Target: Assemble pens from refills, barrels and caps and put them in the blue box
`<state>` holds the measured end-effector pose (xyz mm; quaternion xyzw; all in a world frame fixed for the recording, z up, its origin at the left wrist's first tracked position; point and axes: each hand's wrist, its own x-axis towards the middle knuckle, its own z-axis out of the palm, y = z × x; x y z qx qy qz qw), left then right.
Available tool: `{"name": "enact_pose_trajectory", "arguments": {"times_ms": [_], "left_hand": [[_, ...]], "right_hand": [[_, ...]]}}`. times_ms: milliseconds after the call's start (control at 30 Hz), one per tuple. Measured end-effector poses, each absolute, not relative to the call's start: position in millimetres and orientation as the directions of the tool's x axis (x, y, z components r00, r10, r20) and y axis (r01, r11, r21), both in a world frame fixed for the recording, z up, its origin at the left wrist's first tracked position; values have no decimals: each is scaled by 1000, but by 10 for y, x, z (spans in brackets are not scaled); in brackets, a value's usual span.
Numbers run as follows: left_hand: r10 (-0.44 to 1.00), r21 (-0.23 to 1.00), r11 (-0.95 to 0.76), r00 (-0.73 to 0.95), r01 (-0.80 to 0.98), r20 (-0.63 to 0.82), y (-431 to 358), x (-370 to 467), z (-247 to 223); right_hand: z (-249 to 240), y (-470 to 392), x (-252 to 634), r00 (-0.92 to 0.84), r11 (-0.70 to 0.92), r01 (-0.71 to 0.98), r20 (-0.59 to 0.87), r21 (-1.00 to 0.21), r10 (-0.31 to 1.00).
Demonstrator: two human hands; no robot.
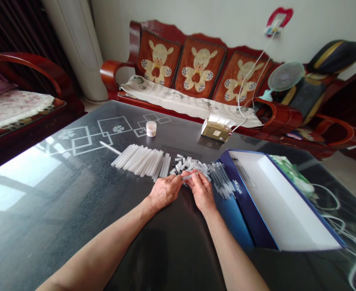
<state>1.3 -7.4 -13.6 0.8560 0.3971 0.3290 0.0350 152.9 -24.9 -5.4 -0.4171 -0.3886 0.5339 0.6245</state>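
Note:
Both hands meet over the dark table in front of a pile of small white and black caps [188, 163]. My left hand [166, 191] is closed on one end of a thin whitish pen piece [187, 176]. The fingers of my right hand [201, 191] pinch the other end of it. Left of the hands lies a row of white pen tubes [140, 160], with one separate tube [109, 148] at its far left. Thin refills with dark tips [222, 180] lie right of the caps, beside the blue box.
An open blue box [287, 206] with a white inside stands at the right, refills in its far corner. A small round container [151, 129] and a tissue box [216, 128] are farther back. Green packaging [293, 173] and white cables [342, 222] lie beyond the box.

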Motion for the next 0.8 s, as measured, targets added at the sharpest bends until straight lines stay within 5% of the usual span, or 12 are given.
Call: {"name": "enact_pose_trajectory", "arguments": {"times_ms": [100,233,400,533,667,800], "left_hand": [[674,278,-700,480,658,562,-44,-1,-118],[636,239,-734,519,636,571,-9,-14,-115],[559,187,-799,592,572,580,-9,-7,-149],[501,224,-847,585,482,638,-14,-15,-125],[507,257,-826,464,501,726,5,-33,-101],[489,246,-824,422,510,763,37,-36,-139]], "right_hand": [[-21,-256,1603,111,96,-227,72,-969,991],[88,-277,1795,47,101,221,114,-970,992],[333,-369,1866,-191,282,678,208,-679,959],[598,-496,2011,-293,346,835,187,-428,938],[786,-537,2717,-51,173,895,290,-412,956],[750,-371,3674,362,-293,911,220,-292,906]]}}
